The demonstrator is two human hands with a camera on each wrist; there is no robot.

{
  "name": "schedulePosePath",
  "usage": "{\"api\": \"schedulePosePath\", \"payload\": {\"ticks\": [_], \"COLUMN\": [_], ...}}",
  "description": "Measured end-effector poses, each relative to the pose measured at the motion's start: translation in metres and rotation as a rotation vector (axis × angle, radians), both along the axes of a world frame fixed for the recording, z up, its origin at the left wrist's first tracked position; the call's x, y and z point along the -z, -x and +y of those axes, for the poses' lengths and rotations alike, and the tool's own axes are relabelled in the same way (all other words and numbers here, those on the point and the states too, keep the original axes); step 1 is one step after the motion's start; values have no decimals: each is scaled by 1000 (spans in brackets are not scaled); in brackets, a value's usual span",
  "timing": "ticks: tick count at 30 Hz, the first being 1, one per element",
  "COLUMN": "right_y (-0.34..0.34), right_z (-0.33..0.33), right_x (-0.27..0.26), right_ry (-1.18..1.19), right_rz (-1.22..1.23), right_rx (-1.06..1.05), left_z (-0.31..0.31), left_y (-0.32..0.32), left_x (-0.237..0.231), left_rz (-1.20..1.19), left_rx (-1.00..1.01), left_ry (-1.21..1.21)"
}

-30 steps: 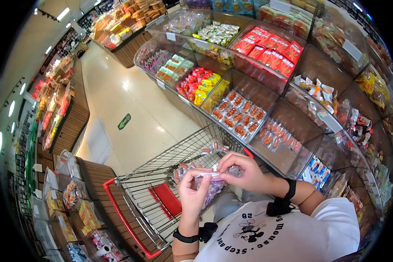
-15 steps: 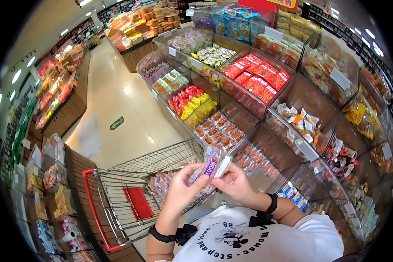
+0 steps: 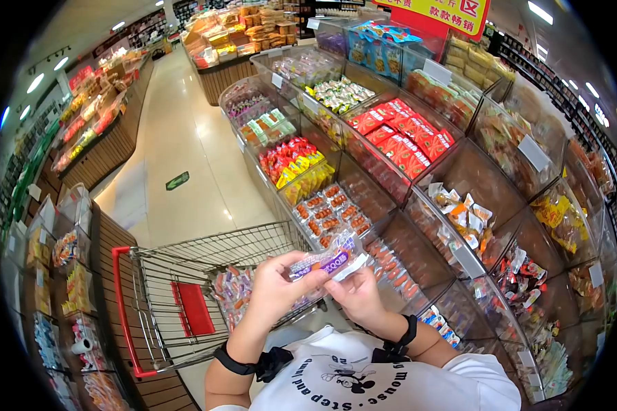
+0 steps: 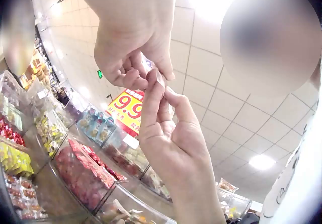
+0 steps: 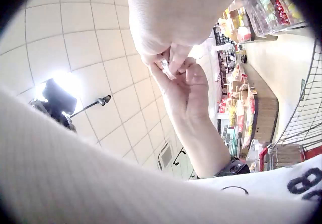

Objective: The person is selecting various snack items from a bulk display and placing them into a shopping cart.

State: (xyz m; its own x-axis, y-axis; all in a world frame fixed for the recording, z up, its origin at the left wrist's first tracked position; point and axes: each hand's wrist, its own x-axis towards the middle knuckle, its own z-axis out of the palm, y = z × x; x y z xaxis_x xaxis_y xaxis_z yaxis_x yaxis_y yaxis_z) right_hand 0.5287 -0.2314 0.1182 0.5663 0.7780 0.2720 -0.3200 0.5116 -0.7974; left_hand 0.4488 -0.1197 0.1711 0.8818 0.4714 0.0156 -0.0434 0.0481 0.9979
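In the head view a small clear packet of sausage [image 3: 339,257] with a purple printed label is held up in front of the chest. My left hand [image 3: 279,284] grips one side, its thumb lying across the front. At the packet's lower right, the right hand [image 3: 361,299] pinches the end with the white strip. Both wrist views show the fingertips meeting, and the hands hide most of the packet there. Below the left hand, many similar wrapped packets [image 3: 232,293] lie in the shopping cart [image 3: 185,257].
Clear bins of wrapped snacks run along the right, with red packets [image 3: 401,137] and vacuum-packed sausages [image 3: 329,214] among them. At left stands another wood-sided display [image 3: 116,301]. A tiled aisle [image 3: 185,137] stretches ahead, and a red-and-yellow sign [image 3: 452,15] rises behind the bins.
Both hands have tilted the packet so its purple label faces up toward the head camera, having earlier held it edge-on. The view has swung, and the hands and cart now appear farther left.
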Motion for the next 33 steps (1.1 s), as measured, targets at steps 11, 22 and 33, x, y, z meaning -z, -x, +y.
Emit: {"api": "schedulePosePath", "payload": {"ticks": [11,22,33], "right_y": [-18,-46,-125], "right_z": [1,-24,-111], "right_x": [20,162,411], "right_ry": [193,407,1131], "right_rz": [80,358,442], "right_rx": [144,291,1077], "left_z": [9,-9,28], "left_y": [-29,-37,58], "left_x": [86,194,242], "left_rz": [97,574,588], "left_rx": [336,229,-264], "left_ry": [754,351,676]}}
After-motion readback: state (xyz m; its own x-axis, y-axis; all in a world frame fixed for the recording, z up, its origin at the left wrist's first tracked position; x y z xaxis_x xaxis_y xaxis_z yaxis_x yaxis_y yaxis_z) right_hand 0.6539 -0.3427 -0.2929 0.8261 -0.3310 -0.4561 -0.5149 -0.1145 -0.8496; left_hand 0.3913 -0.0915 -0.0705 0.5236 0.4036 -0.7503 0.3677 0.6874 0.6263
